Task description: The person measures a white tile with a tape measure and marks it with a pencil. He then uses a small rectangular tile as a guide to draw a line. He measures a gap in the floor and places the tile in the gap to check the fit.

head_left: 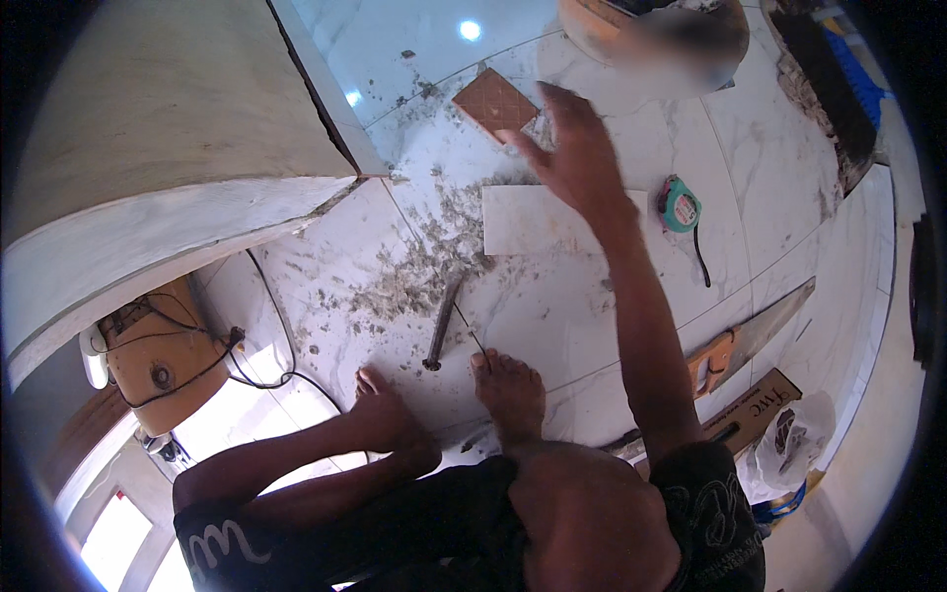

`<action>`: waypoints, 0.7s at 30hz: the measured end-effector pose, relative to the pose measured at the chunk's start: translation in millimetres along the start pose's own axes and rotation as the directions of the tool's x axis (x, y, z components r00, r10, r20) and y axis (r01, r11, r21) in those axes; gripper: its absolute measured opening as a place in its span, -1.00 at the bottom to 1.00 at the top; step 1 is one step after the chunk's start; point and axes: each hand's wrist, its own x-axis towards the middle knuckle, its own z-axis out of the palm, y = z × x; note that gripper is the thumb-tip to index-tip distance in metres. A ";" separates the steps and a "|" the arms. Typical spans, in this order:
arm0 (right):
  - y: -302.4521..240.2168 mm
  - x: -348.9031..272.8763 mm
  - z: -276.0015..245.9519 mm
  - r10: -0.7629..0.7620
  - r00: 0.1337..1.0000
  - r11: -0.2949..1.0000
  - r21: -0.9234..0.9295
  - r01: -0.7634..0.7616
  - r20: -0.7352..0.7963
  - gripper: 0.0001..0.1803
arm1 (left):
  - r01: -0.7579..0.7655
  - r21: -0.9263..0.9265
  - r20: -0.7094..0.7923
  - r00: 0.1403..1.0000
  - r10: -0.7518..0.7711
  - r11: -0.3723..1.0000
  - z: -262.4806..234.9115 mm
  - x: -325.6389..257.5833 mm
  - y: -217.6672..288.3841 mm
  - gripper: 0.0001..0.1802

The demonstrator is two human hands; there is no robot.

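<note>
My right hand (pixel 580 153) reaches forward over the tiled floor, fingers apart, nothing visibly held. Its thumb is close to the lower corner of a small brown tile (pixel 493 104); whether they touch I cannot tell. Partly under my wrist lies a rectangular white tile piece (pixel 533 222). My left hand (pixel 393 422) is low beside my left foot, its fingers too unclear to read. Between my feet and the white piece lies a dark bar-like tool (pixel 446 316) with a flared end, beside a thin dark rod (pixel 468 328). Grey crumbly debris (pixel 414 271) surrounds it.
A teal tape measure (pixel 680 204) sits right of my forearm. Farther right lie a wood-handled handsaw (pixel 755 331), a cardboard box (pixel 755 409) and a plastic bag (pixel 794 439). A round basin (pixel 592 30) stands at the back; an orange-brown container (pixel 163 365) and black cable (pixel 286 335) lie left.
</note>
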 end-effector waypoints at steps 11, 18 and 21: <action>3.8 20.1 21.3 0.330 0.863 0.662 0.558 -0.500 0.382 -0.33 | -0.611 -0.501 -0.863 0.291 -0.414 0.614 -236.5 -9.3 23.6 -0.55; -16.4 -21.3 -23.3 0.090 0.831 -0.456 0.764 -0.456 0.549 -0.44 | -0.920 -0.372 -0.811 0.259 -0.525 0.120 -265.1 20.3 33.8 -0.41; -24.7 -30.3 -34.3 0.080 0.836 -0.425 0.777 -0.465 0.543 -0.48 | -0.948 -0.317 -0.809 0.269 -0.523 0.002 -265.3 22.7 40.1 -0.54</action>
